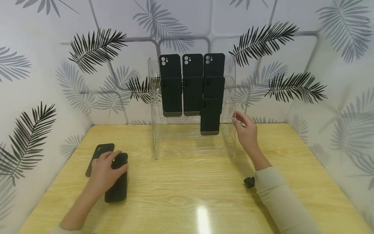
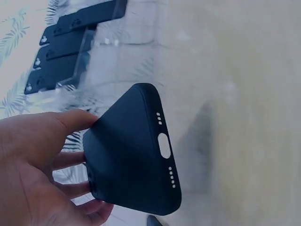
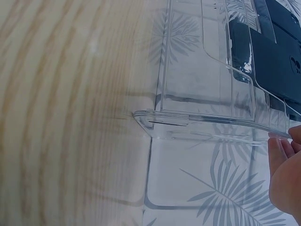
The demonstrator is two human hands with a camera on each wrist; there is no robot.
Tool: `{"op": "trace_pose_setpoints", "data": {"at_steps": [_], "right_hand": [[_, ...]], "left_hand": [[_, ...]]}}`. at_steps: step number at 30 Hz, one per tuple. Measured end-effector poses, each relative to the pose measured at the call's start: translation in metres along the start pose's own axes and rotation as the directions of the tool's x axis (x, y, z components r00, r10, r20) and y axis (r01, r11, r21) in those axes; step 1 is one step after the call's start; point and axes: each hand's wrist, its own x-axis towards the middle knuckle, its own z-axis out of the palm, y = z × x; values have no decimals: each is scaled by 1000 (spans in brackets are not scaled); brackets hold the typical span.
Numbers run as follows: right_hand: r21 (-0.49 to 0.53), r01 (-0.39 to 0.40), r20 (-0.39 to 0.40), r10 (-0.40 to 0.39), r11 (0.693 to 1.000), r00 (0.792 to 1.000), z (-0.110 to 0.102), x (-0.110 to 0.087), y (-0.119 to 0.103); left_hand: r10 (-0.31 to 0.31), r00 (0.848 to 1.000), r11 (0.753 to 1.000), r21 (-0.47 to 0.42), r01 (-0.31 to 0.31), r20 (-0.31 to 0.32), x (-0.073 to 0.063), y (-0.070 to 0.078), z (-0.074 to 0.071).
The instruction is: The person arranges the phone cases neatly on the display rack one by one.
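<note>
My left hand (image 1: 103, 172) grips a black phone case (image 1: 118, 187) by its sides, at the left of the table. In the left wrist view this phone case (image 2: 127, 155) is held up off the surface, its charging-port cutout turned to the camera. Another black phone case (image 1: 100, 149) lies flat just beyond that hand. My right hand (image 1: 246, 131) pinches the right side panel of a clear acrylic display rack (image 1: 234, 139). Several black phone cases stand on the rack's tiers, and the lowest phone case (image 1: 210, 117) leans toward its right side.
The rack stands toward the back of the wooden table (image 1: 175, 185). Behind it is a wall (image 1: 187, 19) with a leaf pattern. A small black object (image 1: 249, 182) lies beside the right sleeve (image 1: 277, 191).
</note>
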Motion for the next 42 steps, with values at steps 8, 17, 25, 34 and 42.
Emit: {"op": "trace_pose_setpoints", "data": {"at_steps": [8, 17, 25, 34, 42], "right_hand": [[6, 13, 0, -13, 1000, 1000, -2, 0, 1], [12, 42, -6, -42, 999, 999, -2, 0, 3], [33, 21, 9, -22, 999, 1000, -1, -1, -1], [22, 11, 9, -11, 1000, 1000, -2, -3, -6], [16, 15, 22, -15, 1000, 1000, -7, -14, -40]], "left_hand": [[18, 999, 994, -111, -23, -44, 24, 44, 0], [114, 985, 976, -173, -136, -133, 53, 91, 18], [217, 950, 948, -184, -261, -226, 75, 120, 36], [278, 909, 925, -170, -341, -312, 102, 147, 50], [319, 860, 913, -114, -391, -398, 125, 169, 60]]}}
